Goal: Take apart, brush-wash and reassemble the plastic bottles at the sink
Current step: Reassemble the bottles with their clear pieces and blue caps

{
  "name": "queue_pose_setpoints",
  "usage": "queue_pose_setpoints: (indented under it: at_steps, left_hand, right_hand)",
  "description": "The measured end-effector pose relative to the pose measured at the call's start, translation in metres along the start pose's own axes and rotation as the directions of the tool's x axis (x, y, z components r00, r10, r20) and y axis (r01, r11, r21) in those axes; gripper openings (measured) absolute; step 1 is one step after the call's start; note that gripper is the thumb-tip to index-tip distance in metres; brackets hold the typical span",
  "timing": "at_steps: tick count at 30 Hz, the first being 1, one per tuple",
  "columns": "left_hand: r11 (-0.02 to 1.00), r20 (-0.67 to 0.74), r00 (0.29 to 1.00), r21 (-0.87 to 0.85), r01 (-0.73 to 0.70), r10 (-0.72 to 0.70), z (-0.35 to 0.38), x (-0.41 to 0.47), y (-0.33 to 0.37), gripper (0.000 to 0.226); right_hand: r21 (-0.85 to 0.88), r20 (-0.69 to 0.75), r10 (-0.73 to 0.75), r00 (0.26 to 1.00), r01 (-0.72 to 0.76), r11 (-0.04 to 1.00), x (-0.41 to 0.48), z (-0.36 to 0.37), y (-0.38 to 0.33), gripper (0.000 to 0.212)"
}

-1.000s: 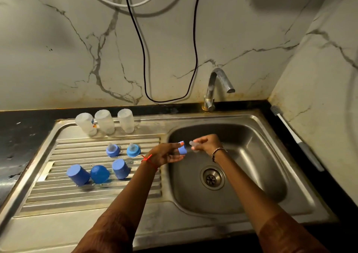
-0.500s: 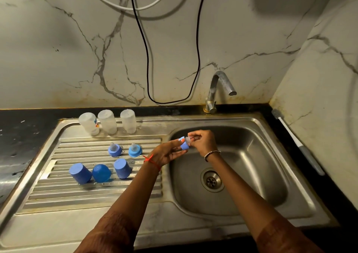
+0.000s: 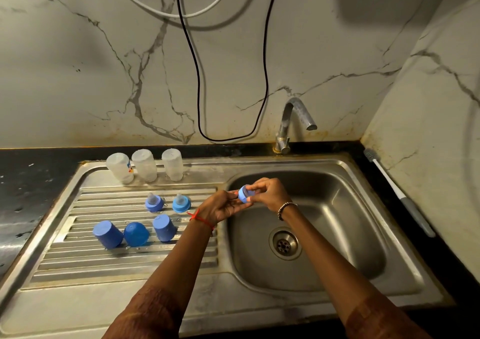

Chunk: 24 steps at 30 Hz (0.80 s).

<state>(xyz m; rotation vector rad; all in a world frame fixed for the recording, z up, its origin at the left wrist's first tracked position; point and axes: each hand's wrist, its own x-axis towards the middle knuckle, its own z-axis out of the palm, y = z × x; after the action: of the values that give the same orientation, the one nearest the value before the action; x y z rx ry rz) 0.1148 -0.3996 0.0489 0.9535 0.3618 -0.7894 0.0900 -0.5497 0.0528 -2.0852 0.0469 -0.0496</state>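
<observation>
Your left hand point(image 3: 220, 209) and right hand point(image 3: 267, 196) both pinching blue nipple ring point(image 3: 243, 194) over sink basin point(image 3: 350, 209). Three clear bottles point(image 3: 144, 166) inverted at 10 o'clock, brush point(image 3: 394, 190) at 3.

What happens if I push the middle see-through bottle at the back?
The middle bottle would probably tip, since it stands tall and narrow on the steel drainboard. It looks empty and made of plastic, so it is likely light and not brittle. Its smooth wall may be slippery if wet.
</observation>
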Motion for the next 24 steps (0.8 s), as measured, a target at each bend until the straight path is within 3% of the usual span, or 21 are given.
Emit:
queue_pose_setpoints:
  at_steps: [6,15,24]
  left_hand:
    - [0.999,-0.029,1.000,-0.045,0.005,-0.006,-0.002,0.002,-0.005,0.027]
    - [0.996,-0.042,0.999,-0.093,0.003,-0.007,0.003,0.004,-0.006,0.034]
    - [0.995,-0.134,0.988,-0.049,-0.082,0.075,0.011,0.014,-0.009,0.038]
  right_hand:
    - [-0.124,0.031,-0.047,0.998,0.050,0.991,0.003,0.000,-0.004,0.038]
    - [-0.060,-0.028,-0.051,0.998,0.050,0.997,0.005,-0.001,-0.005,0.040]
    - [-0.181,-0.001,-0.154,0.988,0.152,0.972,0.007,0.001,-0.007,0.045]
